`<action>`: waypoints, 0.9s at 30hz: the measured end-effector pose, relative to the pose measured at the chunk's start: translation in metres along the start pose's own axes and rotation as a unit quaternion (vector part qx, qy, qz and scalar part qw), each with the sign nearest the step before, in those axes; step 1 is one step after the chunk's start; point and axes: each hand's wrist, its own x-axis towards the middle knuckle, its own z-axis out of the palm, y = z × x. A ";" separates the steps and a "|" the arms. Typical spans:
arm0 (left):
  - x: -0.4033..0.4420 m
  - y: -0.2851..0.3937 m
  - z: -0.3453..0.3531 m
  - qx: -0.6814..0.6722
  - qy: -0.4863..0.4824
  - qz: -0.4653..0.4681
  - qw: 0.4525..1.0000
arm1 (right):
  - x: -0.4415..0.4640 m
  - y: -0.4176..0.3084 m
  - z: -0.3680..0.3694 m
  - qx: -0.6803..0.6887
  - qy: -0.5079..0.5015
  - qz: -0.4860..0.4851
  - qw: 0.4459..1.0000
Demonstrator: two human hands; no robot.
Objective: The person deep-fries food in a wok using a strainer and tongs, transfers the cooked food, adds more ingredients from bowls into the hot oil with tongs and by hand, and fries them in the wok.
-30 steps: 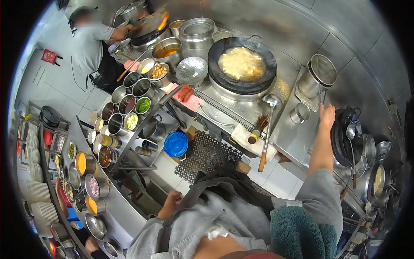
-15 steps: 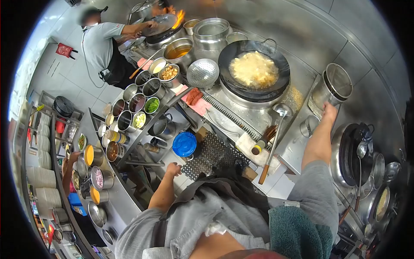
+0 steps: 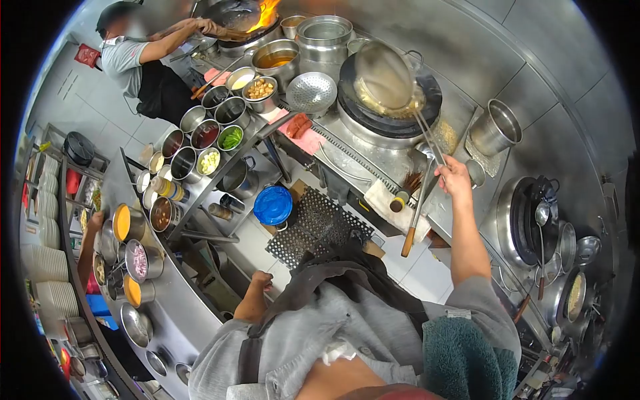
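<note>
My right hand point(image 3: 455, 179) grips the long handle of a round mesh strainer point(image 3: 385, 77). The strainer's bowl, a little blurred, hangs over the black wok point(image 3: 345, 90) and hides most of the pale, bubbling food point(image 3: 371, 101) inside. Below that hand, a wooden-handled ladle point(image 3: 416, 223) lies across the stove's front edge, beside a folded white cloth point(image 3: 385, 202). Low at my left side, my left hand point(image 3: 262, 280) has loosely curled fingers and no visible object in it. The blue-topped bucket point(image 3: 273, 205) on the floor is closest to it.
A co-worker point(image 3: 143, 70) handles a flaming wok point(image 3: 232, 17) at the back left. Ingredient pots and a perforated ladle point(image 3: 312, 93) stand left of my wok. A tall metal pot point(image 3: 495, 127) is at the right; another wok burner point(image 3: 517, 220) sits nearer.
My right hand has taken the strainer from the tall pot and swung it left over the wok. My left hand has dropped slightly toward my body. The co-worker's flames have grown.
</note>
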 end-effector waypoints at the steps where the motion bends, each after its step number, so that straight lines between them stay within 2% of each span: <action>1: 0.008 -0.006 0.003 -0.034 -0.011 -0.027 0.999 | 0.004 -0.001 0.004 -0.022 -0.021 -0.020 0.999; 3: 0.022 -0.023 0.008 -0.070 -0.023 -0.055 0.996 | 0.010 -0.007 0.011 -0.082 -0.028 -0.036 0.996; 4: 0.032 -0.035 0.010 -0.017 -0.044 0.071 0.996 | 0.013 -0.008 0.014 -0.138 -0.031 -0.050 0.989; 5: 0.038 -0.044 0.012 0.037 -0.062 0.197 0.978 | 0.021 -0.003 0.015 -0.138 -0.030 -0.051 0.989; 7: 0.041 -0.045 0.015 0.021 -0.065 0.185 0.980 | 0.035 0.015 0.008 -0.308 0.031 -0.174 0.935; 8: 0.041 -0.041 0.016 0.004 -0.068 0.171 0.983 | 0.034 0.017 0.003 -0.307 0.035 -0.173 0.935; 10: 0.037 -0.042 0.015 -0.032 -0.062 0.175 0.982 | 0.030 0.021 -0.006 -0.378 0.098 -0.217 0.894; 11: 0.043 -0.052 0.020 -0.053 -0.045 0.173 0.982 | 0.028 0.022 -0.012 -0.379 0.100 -0.218 0.894; 13: 0.045 -0.062 0.018 -0.077 -0.029 0.175 0.981 | 0.020 0.020 -0.024 -0.391 0.093 -0.134 0.906; 14: 0.037 -0.065 0.012 0.087 -0.046 0.253 0.962 | 0.013 0.015 -0.029 -0.392 0.096 -0.135 0.905; 15: 0.029 -0.066 0.006 0.247 -0.061 0.323 0.912 | 0.004 0.007 -0.034 -0.368 0.112 -0.126 0.914; 16: 0.016 -0.064 0.006 0.247 -0.060 0.324 0.911 | 0.000 0.003 -0.038 -0.344 0.127 -0.116 0.923; 17: -0.010 -0.054 0.008 0.041 -0.029 0.176 0.983 | 0.003 0.005 -0.043 -0.325 0.138 -0.104 0.930; 18: -0.030 -0.044 0.008 -0.168 0.006 0.015 0.986 | 0.010 0.007 -0.043 -0.325 0.139 -0.103 0.930; 20: -0.047 -0.026 0.004 -0.147 0.007 0.017 0.989 | 0.030 0.013 -0.037 -0.321 0.210 -0.117 0.916; 24: -0.062 0.005 -0.004 -0.078 0.015 0.012 0.997 | 0.079 0.017 0.009 -0.328 0.226 -0.058 0.915; 25: -0.039 0.000 0.000 -0.080 0.018 0.010 0.997 | 0.097 0.033 0.024 -0.301 0.231 -0.070 0.923; 26: 0.005 -0.012 0.008 -0.024 -0.006 0.083 0.996 | 0.111 0.044 0.036 -0.274 0.234 -0.080 0.929; 27: 0.027 -0.019 0.012 0.033 -0.030 0.155 0.987 | 0.105 0.031 0.050 -0.231 0.236 -0.036 0.943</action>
